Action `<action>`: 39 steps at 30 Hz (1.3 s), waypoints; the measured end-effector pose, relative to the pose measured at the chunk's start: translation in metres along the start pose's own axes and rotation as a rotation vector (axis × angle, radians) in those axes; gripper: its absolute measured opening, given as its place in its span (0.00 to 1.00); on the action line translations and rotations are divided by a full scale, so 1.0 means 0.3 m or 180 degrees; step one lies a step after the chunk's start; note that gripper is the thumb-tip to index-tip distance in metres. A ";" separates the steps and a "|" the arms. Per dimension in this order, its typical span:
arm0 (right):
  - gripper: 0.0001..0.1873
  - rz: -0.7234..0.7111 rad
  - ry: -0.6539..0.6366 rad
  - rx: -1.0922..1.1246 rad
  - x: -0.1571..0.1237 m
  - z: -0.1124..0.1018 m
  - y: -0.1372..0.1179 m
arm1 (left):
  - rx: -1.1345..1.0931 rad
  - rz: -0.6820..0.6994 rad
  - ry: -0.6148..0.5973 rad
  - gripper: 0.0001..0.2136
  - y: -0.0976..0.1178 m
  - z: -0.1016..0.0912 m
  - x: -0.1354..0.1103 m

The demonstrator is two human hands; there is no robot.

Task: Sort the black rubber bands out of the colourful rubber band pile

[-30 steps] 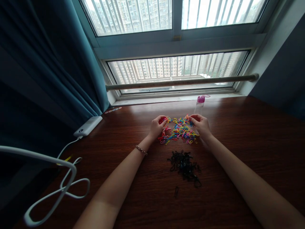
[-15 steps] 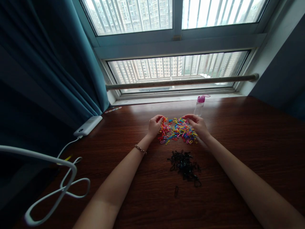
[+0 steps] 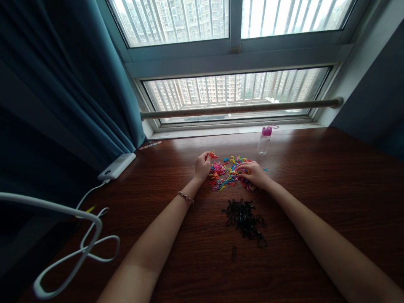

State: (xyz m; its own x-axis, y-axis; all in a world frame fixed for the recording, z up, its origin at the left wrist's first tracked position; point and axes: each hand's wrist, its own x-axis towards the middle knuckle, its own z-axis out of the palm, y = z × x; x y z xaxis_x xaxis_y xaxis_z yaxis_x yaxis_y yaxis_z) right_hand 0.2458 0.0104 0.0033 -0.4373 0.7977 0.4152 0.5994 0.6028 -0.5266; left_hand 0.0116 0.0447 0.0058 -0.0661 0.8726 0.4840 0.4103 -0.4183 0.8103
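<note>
A loose pile of small looped elastic bands (image 3: 232,171) in many bright colours lies on the brown wooden table. At its left edge my left hand (image 3: 202,166) is closed, pinching a small bunch of red and orange bands (image 3: 213,155) just beyond the pile. My right hand (image 3: 255,174) reaches over the pile's right side, palm down, its fingers apart and touching the bands. Whether any band is between those fingers cannot be made out. Nearer to me, between my forearms, sits a heap of black bands (image 3: 244,219), with one single black band (image 3: 233,253) apart from it.
A clear bottle with a pink lid (image 3: 264,141) stands behind my right hand. A white power bank-like box (image 3: 116,166) with a white cable (image 3: 99,240) lies at the left by the blue curtain (image 3: 104,84). The window and a rail (image 3: 240,108) border the far edge.
My right hand has moved left and nearer, down onto the coloured pile. My left hand has shifted slightly left, its bunch of red bands now apart from the pile.
</note>
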 end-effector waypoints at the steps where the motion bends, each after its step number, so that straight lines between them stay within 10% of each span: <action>1: 0.09 0.0007 0.0019 -0.0030 0.000 0.001 0.002 | -0.0019 -0.0025 -0.0016 0.14 0.002 0.000 0.000; 16: 0.12 0.1067 0.1007 0.0769 -0.005 -0.013 -0.005 | -0.0018 0.0024 -0.0379 0.08 -0.021 0.010 -0.003; 24: 0.15 0.1177 0.0592 0.2084 0.012 -0.054 -0.004 | 0.0991 0.0382 -0.0568 0.08 0.000 -0.004 -0.013; 34: 0.06 0.1842 0.0675 -0.0952 -0.004 -0.166 0.043 | 0.1961 0.1138 -0.0789 0.09 0.019 -0.023 -0.034; 39: 0.07 0.1747 0.0375 -0.0519 -0.003 -0.180 0.076 | 0.2270 0.0962 -0.0653 0.11 0.025 -0.019 -0.043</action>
State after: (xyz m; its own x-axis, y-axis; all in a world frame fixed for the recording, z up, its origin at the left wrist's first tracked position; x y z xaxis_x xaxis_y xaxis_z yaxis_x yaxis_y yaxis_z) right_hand 0.2960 0.0223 0.0309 0.0382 0.9794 0.1985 0.8167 0.0839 -0.5709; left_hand 0.0103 0.0288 0.0074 0.2809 0.8051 0.5223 0.8709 -0.4425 0.2137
